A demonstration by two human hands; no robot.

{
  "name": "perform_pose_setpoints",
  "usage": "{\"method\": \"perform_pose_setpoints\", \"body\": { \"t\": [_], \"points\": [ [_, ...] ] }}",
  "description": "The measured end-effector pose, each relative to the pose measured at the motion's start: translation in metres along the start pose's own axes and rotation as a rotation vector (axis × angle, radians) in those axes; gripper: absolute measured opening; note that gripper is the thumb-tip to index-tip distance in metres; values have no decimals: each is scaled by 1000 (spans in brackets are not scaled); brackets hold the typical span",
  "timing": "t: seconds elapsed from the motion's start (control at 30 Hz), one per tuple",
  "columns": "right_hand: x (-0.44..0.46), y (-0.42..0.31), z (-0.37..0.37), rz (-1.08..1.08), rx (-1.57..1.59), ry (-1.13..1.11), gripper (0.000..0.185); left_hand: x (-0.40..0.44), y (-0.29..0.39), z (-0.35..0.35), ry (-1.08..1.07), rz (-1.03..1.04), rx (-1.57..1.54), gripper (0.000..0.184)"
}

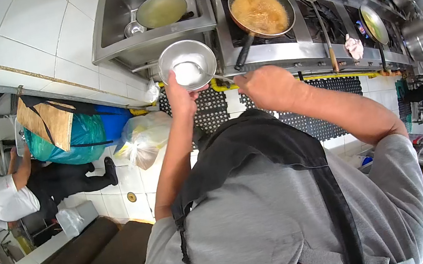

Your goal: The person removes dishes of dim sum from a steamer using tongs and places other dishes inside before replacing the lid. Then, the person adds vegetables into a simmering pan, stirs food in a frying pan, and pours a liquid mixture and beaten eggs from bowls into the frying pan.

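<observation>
My left hand (181, 96) is closed on the near rim of a round metal bowl (168, 63), thumb on the inner side. White contents (187, 74) lie in the bottom of the bowl; whether powder or liquid, I cannot tell. My right hand (270, 86) grips the handle of a metal spoon (221, 78), whose other end rests inside the bowl. Just beyond my right hand, the black handle of a frying pan (261, 13) points toward me. Orange-brown bubbling liquid fills that pan on the stove.
A metal sink (104, 44) holds a pan (162, 10) and a small ladle (134, 28). On the stove front lie a long ladle (323, 27) and a crumpled cloth (354, 47). Another pan (374, 24) sits farther right. Bags (142, 138) and a person (13, 195) are at left.
</observation>
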State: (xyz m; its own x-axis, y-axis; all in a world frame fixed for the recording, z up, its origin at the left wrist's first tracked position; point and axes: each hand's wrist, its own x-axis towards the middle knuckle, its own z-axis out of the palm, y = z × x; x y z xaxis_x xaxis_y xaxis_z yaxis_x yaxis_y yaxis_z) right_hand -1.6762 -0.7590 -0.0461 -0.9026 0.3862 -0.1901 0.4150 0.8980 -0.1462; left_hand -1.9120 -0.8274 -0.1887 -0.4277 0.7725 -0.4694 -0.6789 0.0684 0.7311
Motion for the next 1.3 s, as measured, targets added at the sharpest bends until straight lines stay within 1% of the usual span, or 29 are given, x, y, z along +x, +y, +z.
{"method": "perform_pose_setpoints", "body": {
  "t": [0.03, 0.07, 0.17, 0.2, 0.3, 0.33, 0.43, 0.47, 0.57, 0.67, 0.77, 0.8, 0.9, 0.93, 1.03, 1.07, 1.1, 1.13, 1.17, 1.23, 1.3],
  "points": [
    [-10, 8, -4, -41, -62, -1, 21, -6, 1, 4, -23, -37, 44, 52],
    [-22, 11, -21, -50, -131, -55, 21, -14, 2, 11, -50, -31, 87, 57],
    [-48, 35, -33, -83, -169, -42, 26, -31, 2, 26, -99, -62, 159, 58],
    [-55, 38, -49, -81, -186, -98, 34, -33, 0, 29, -99, -78, 185, 60],
    [-76, 57, -56, -80, -238, 1, 42, -38, -9, 40, -107, -98, 170, 58],
    [-82, 59, -61, -65, -256, 4, 45, -39, -13, 43, -110, -90, 162, 59],
    [-98, 61, -74, -71, -289, 48, 33, -37, -21, 46, -108, -64, 153, 59],
    [-101, 59, -79, -43, -312, 26, 36, -36, -22, 48, -106, -57, 159, 58],
    [-108, 63, -86, -41, -308, 114, 38, -27, -23, 53, -106, -44, 196, 56],
    [-103, 64, -92, 32, -345, 147, 39, -26, -20, 63, -100, -37, 190, 55],
    [-90, 68, -88, 38, -356, 167, 39, -18, -22, 67, -114, -8, 195, 56],
    [-85, 69, -84, 50, -360, 164, 37, -17, -22, 68, -148, 20, 199, 56],
    [-72, 64, -75, 112, -441, 141, 49, -16, -13, 72, -230, 15, 169, 57],
    [-69, 62, -73, 137, -426, 89, 50, -15, -11, 74, -226, 30, 136, 57],
    [-60, 59, -48, 122, -320, -22, 43, -11, -11, 74, -188, 82, 63, 58],
    [-54, 52, -39, 171, -182, -13, 33, -5, -16, 72, -168, 104, 56, 58],
    [-48, 46, -36, 190, -103, -30, 29, 0, -21, 71, -147, 126, 49, 58],
    [-41, 38, -35, 209, -23, -47, 26, 4, -26, 69, -138, 142, 3, 51],
    [-35, 31, -33, 231, 59, -63, 23, 5, -28, 70, -84, 161, -5, 49],
    [-24, 25, -13, 230, 228, 16, 24, 7, -30, 72, 23, 207, -19, 46],
    [-14, 20, 7, 235, 398, 101, 25, 12, -33, 68, 73, 208, -1, 49]
  ]
}}
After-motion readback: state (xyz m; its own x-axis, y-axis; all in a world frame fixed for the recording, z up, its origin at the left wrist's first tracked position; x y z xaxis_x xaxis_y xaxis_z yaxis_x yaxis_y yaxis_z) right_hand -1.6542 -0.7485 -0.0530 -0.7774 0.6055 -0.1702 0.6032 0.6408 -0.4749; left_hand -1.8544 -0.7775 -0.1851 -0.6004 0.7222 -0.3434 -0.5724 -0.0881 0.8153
